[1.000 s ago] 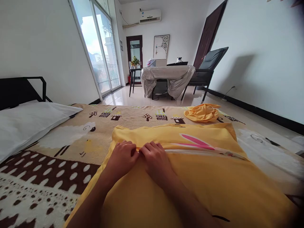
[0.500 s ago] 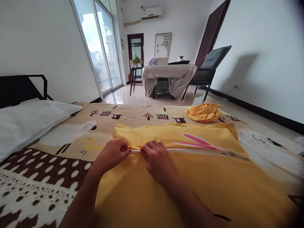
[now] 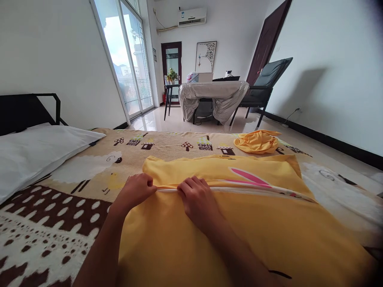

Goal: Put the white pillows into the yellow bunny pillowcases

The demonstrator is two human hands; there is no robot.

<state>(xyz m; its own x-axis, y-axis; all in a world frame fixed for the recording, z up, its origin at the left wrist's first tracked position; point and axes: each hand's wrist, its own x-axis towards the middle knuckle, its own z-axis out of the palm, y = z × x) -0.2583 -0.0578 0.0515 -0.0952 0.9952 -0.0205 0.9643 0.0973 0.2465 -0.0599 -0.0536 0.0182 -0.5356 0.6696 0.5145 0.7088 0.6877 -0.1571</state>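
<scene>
A yellow pillowcase with a pink rabbit-ear print lies across the bed in front of me. A white zipper runs along its width near the far edge. At the zipper's left end, my left hand is closed in a pinch at the zipper pull, which the fingers now cover. My right hand lies on the pillowcase further right, its fingers curled over the fabric edge along the zipper and gripping it. Between both hands a short, straight stretch of zipper shows.
The bed has a patterned blanket. A white pillow lies at left by the dark headboard. A crumpled yellow cloth sits at the far right edge. Beyond stand a covered table and a dark chair.
My left hand has slid a little to the left along the zipper, and the dark pull seen at its fingertips is now hidden. My right hand stays in place.
</scene>
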